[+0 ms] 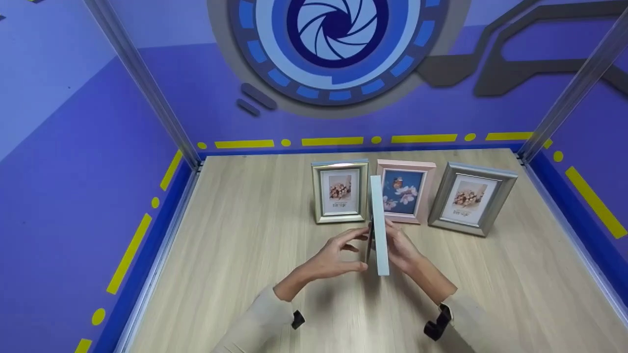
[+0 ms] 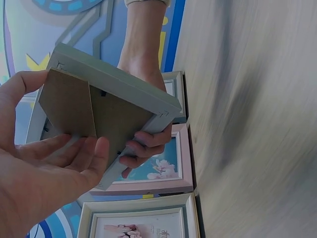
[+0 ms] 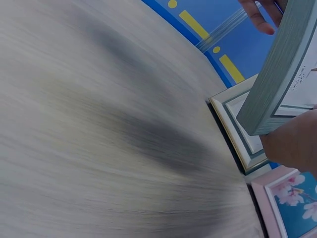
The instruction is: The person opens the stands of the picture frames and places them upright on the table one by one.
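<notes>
A pale green photo frame (image 1: 379, 225) is held upright above the table, edge-on in the head view. My right hand (image 1: 402, 249) grips its side, with fingers curled over the back rim in the left wrist view. The brown backing carries a cardboard stand (image 2: 67, 104), swung out a little. My left hand (image 1: 327, 259) spans this stand, thumb at one edge and fingertips at the opposite edge. Part of the frame's white front (image 3: 299, 91) shows in the right wrist view; most of the picture is out of sight.
Behind the hands, three photo frames stand in a row: a gold-green one (image 1: 340, 193), a pink one (image 1: 422, 189) with blossoms, and a grey-brown one (image 1: 439, 206) at the right. Blue-purple walls (image 1: 167, 98) enclose the wooden table (image 1: 235, 235) at the back and sides.
</notes>
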{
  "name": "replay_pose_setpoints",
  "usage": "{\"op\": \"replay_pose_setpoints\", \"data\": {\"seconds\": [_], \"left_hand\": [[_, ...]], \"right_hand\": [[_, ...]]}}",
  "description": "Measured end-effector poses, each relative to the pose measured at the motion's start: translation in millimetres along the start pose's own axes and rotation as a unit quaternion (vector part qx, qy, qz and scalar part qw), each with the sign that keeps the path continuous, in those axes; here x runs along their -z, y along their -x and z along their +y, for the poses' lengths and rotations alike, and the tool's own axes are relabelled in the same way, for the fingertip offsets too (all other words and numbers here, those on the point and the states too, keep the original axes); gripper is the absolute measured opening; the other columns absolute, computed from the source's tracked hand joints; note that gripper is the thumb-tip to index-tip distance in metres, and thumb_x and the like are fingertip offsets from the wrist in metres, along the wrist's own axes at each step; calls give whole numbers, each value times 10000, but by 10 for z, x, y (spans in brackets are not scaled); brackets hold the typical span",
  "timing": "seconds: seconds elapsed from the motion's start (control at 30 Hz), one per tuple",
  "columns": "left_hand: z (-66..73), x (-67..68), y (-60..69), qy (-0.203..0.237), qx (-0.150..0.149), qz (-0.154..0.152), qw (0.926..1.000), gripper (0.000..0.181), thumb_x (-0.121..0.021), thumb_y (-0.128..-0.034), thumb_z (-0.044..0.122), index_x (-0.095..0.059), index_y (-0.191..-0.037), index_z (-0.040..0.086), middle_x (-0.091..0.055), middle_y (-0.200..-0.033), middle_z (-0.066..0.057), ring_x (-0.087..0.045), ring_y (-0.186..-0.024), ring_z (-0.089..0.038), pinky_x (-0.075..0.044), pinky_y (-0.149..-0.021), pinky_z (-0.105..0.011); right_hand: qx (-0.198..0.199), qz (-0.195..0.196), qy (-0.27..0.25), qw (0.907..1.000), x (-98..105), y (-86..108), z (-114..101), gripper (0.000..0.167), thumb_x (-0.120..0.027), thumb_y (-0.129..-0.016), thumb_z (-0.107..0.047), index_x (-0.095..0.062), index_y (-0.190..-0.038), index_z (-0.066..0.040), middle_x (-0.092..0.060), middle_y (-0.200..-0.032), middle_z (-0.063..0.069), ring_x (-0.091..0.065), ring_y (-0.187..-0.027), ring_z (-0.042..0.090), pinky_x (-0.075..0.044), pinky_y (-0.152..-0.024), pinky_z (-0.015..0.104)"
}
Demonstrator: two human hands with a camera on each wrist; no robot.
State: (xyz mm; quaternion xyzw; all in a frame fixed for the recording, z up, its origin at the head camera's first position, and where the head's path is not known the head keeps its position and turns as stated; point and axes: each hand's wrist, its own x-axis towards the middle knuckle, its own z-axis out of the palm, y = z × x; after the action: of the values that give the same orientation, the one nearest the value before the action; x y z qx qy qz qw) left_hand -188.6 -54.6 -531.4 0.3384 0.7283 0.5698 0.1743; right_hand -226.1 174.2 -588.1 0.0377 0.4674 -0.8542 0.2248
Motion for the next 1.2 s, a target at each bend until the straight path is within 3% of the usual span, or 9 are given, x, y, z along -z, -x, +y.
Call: {"op": "replay_pose_setpoints", "data": {"seconds": [0.23, 0.4, 0.7, 0.87, 1.03, 1.2], "left_hand": [[-2, 39, 25, -93, -6, 11, 10000, 754, -669, -908, 86, -345, -1588, 72, -427, -1604, -124, -494, -1401, -293, -487, -1107, -469], [-12, 80, 58, -62, -30, 49, 10000, 765, -634, -867, 18, -364, -1581, 80, -427, -1611, -112, -494, -1399, -285, -478, -1112, -492], [-21, 178, 88, 100, -89, 290, 9995, 683, -579, -849, -34, -480, -1517, 72, -509, -1558, -88, -508, -1398, -238, -494, -1090, -336], [-61, 208, 101, 168, -94, 336, 9993, 600, -622, -897, -9, -520, -1485, 53, -537, -1529, -115, -519, -1384, -249, -504, -1076, -363], [-78, 217, 116, 251, -42, 337, 9991, 589, -622, -896, -4, -525, -1476, 31, -538, -1519, -154, -520, -1370, -316, -516, -1044, -320], [-89, 190, 122, 283, -91, 366, 9989, 604, -612, -900, -16, -508, -1491, 49, -529, -1526, -139, -521, -1363, -315, -518, -1046, -362]], "right_hand": [[-33, -254, -165, 9995, -3, -12, -5, 290, -372, -1102, -142, -611, -1227, -249, -690, -988, -49, -618, -919, 114, -479, -903, 321], [-120, -458, -295, 9984, 5, -5, 6, 301, -384, -1108, -191, -644, -1235, -272, -681, -1004, -41, -591, -883, 131, -471, -843, 296], [-206, -880, -639, 9938, 36, 46, 7, 394, -328, -1113, -353, -686, -1225, -234, -644, -1000, -30, -599, -841, 113, -507, -789, 248], [-422, -855, -691, 9930, 47, 59, -5, 392, -333, -1114, -356, -699, -1194, -245, -642, -993, -34, -581, -841, 122, -496, -807, 256], [-523, -808, -658, 9932, 59, 63, 0, 369, -315, -1127, -248, -681, -1156, -206, -659, -951, -34, -581, -812, 120, -499, -804, 278], [-519, -677, -724, 9937, 79, 53, 33, 303, -362, -1112, -206, -654, -1190, -185, -644, -941, -22, -566, -810, 130, -481, -801, 283]]}}
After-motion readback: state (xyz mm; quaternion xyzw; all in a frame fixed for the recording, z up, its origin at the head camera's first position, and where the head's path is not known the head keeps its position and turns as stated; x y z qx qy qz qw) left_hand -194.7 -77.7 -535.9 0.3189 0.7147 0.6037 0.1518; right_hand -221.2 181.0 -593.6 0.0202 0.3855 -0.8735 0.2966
